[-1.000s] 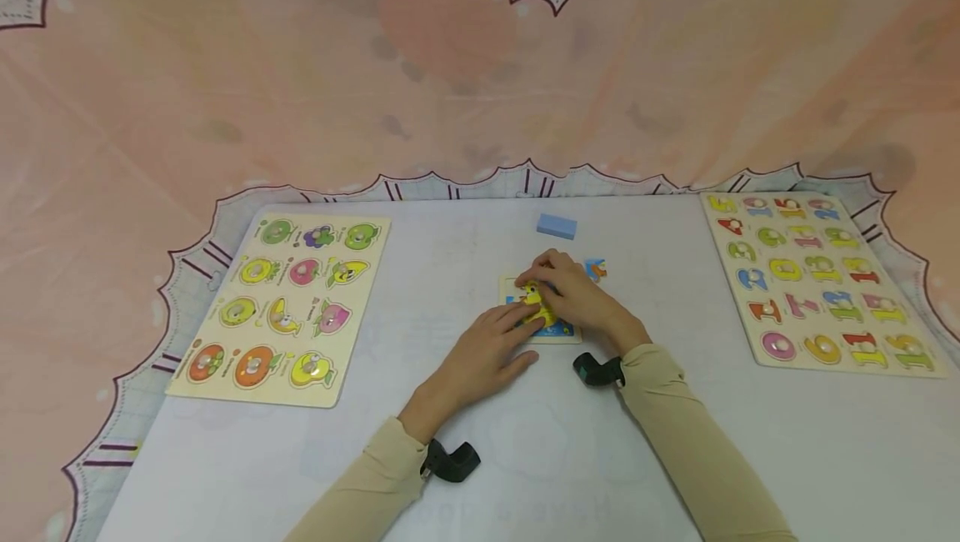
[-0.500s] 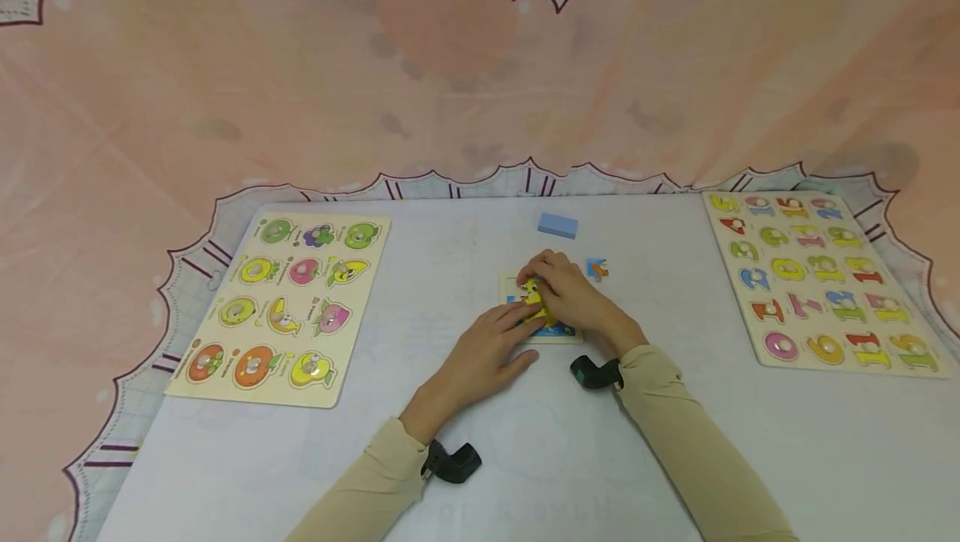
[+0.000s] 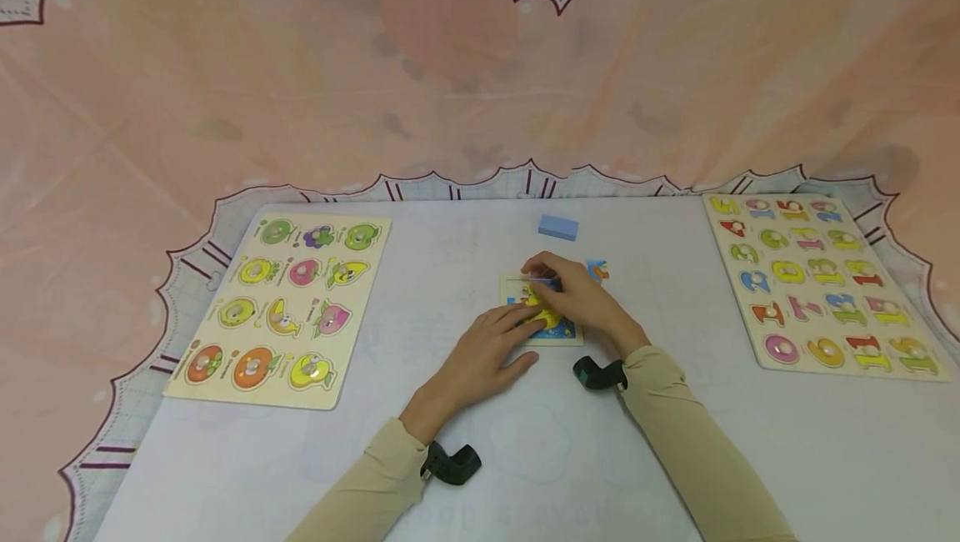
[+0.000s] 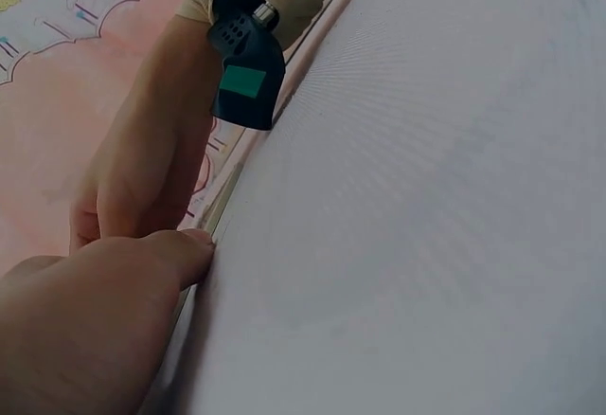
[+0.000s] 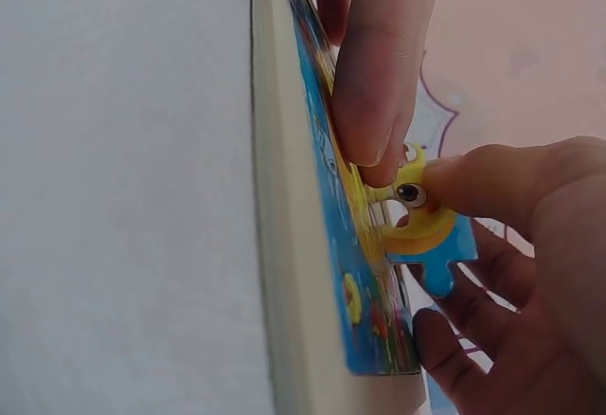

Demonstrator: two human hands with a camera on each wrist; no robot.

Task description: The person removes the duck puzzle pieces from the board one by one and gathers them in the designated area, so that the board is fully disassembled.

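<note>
A small jigsaw puzzle board (image 3: pixel 566 341) with a yellow and blue picture lies at the table's middle, partly hidden by both hands. My right hand (image 3: pixel 573 292) pinches a puzzle piece (image 5: pixel 437 244) between thumb and fingers over the board's far part. The piece, blue with a yellow big-eyed cartoon face, is tilted up from the board in the right wrist view. My left hand (image 3: pixel 487 350) lies with fairly straight fingers, its fingertips resting on the board's yellow part. In the left wrist view the left thumb (image 4: pixel 185 252) is by the board's edge.
Beyond the right hand lies a loose blue and orange puzzle piece (image 3: pixel 597 268). A blue block (image 3: pixel 558 228) sits near the table's far edge. A fruit peg board (image 3: pixel 277 313) is at the left, a number peg board (image 3: pixel 817 288) at the right.
My right hand has tilted the puzzle piece up from the board, so its edge now shows between the fingers. The left hand has stayed in place.
</note>
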